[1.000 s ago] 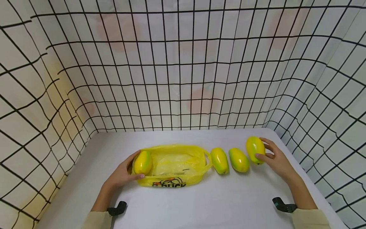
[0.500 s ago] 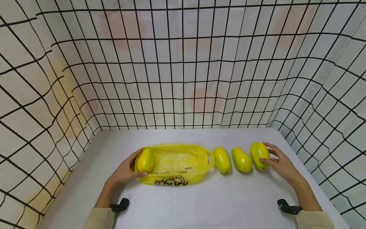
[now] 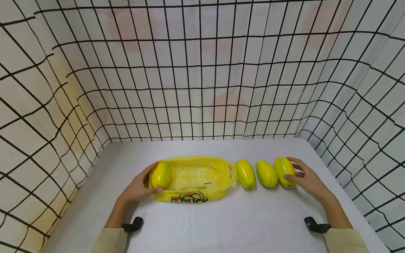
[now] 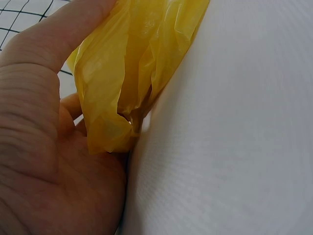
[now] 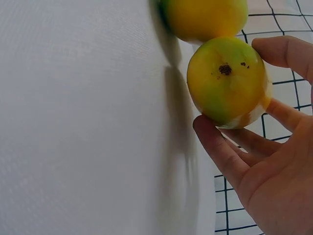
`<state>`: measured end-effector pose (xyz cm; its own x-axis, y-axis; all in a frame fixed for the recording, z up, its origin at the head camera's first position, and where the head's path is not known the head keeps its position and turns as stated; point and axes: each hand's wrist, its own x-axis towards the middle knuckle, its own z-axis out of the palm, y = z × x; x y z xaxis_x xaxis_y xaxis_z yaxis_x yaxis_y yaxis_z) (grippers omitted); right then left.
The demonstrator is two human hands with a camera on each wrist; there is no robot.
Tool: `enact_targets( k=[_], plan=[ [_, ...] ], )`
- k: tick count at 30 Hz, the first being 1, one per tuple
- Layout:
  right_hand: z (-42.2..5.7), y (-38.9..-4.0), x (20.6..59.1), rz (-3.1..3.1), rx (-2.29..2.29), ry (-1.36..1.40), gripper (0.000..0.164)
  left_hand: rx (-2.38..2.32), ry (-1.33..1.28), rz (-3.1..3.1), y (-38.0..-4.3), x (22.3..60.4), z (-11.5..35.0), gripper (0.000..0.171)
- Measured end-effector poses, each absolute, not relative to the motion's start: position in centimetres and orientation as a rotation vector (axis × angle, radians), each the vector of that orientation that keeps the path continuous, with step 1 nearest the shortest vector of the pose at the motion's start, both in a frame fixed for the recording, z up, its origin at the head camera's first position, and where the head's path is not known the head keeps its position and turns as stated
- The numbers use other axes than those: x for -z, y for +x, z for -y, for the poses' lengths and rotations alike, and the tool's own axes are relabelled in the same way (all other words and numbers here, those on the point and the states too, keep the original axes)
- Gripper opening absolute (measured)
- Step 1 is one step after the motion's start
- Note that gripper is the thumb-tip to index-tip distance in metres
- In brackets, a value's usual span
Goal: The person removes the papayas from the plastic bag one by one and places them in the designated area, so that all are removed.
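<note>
Several yellow-green mangoes lie in a row on a white table. My left hand curls round the leftmost mango at the left end of a flat yellow plastic bag. In the left wrist view the bag is bunched against my left hand. My right hand grips the rightmost mango between thumb and fingers as it rests on the table. In the right wrist view my right hand wraps round that mango. Two more mangoes lie between it and the bag.
Black wire-grid panels backed with white cloth wall the table on the left, back and right. Dark wrist-camera mounts sit by both sleeves. Bare white tabletop lies in front of the bag and the mangoes.
My right hand has lowered the rightmost mango and brought it left, close beside the other two. My left hand has stayed on the mango at the bag.
</note>
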<state>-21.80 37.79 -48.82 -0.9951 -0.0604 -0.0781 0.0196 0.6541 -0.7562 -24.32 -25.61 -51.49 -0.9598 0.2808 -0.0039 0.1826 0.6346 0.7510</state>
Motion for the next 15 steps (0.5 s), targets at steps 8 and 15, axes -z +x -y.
enact_targets(
  k=[8,15],
  plan=[
    [-37.33,-22.05,48.79,-2.747,1.209,-0.009,0.086,-1.232,0.373,-2.736,-24.53,51.46,25.61,0.111],
    [-37.13,-21.96,48.88,-2.756,1.194,-0.024,0.085,-1.238,0.365,-2.726,-24.47,51.63,25.68,0.111]
  ],
)
